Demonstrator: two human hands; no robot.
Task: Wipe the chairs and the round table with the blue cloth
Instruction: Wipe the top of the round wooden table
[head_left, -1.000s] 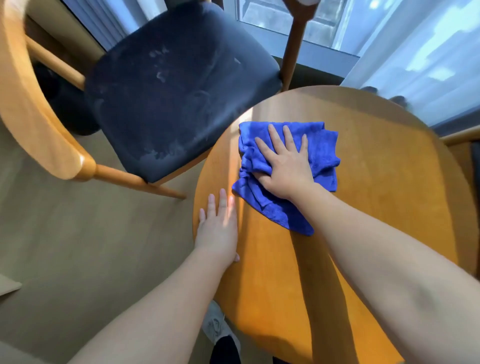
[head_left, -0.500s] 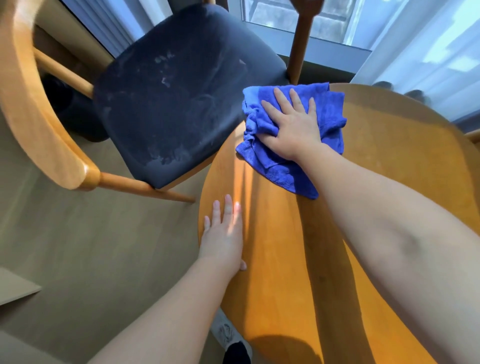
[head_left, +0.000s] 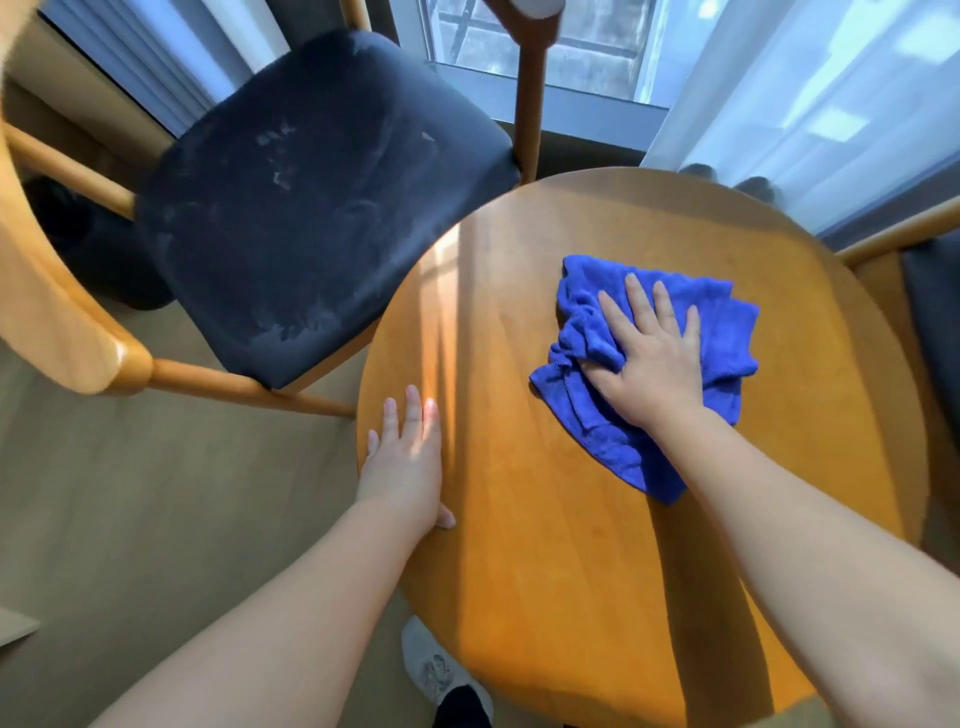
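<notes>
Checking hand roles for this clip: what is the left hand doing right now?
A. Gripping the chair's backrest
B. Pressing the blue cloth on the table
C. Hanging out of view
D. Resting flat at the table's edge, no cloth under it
D: the left hand lies flat, fingers spread, on the table at its left edge, while the right hand presses the cloth.

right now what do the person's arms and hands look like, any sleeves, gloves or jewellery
Both arms are bare as far as the head view shows, with no sleeve edge in sight. The left hand and the right hand wear no gloves, and no rings, watch or bracelets show on the fingers or wrists. The fingernails are short and look unpainted.
</notes>
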